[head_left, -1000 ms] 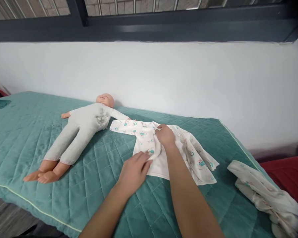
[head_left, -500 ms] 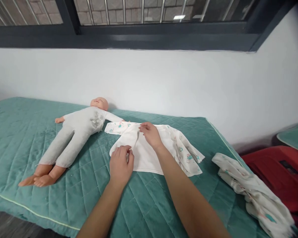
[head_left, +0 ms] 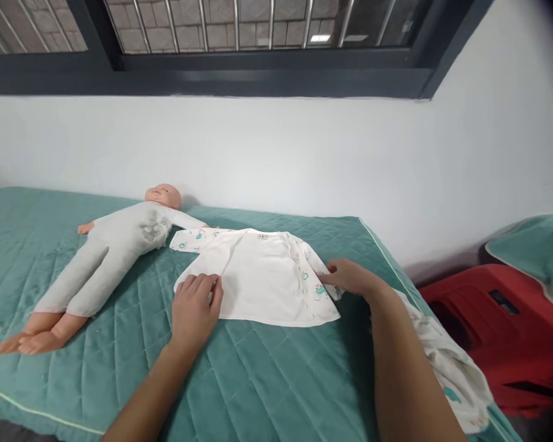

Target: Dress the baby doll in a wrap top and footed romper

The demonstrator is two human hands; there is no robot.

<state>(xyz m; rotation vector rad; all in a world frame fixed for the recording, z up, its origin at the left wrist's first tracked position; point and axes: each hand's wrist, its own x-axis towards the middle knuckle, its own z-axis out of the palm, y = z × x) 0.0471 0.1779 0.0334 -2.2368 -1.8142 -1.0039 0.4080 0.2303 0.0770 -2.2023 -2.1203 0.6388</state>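
Observation:
A white baby shirt with patterned sleeves lies spread on the bed, its neck label showing at the top. My left hand is at its lower left part, fingers curled together and thumb near the index finger, closed on the cloth. At the right side, my right hand has its thumb and index finger at the patterned sleeve, gripping its edge; the other fingers are tucked from view. A baby doll with a pale cloth body lies on its back to the left, one hand near the shirt's left sleeve.
A green quilted bedcover lies under everything. Crumpled patterned baby clothing rests at the right edge, partly behind my right forearm. Beyond it stands a red plastic stool or chair. A white wall and dark window frame border the back.
My right hand has moved from the shirt's neck area to its right sleeve, which now lies more folded in. My left hand stays at the lower left. The view has shifted right.

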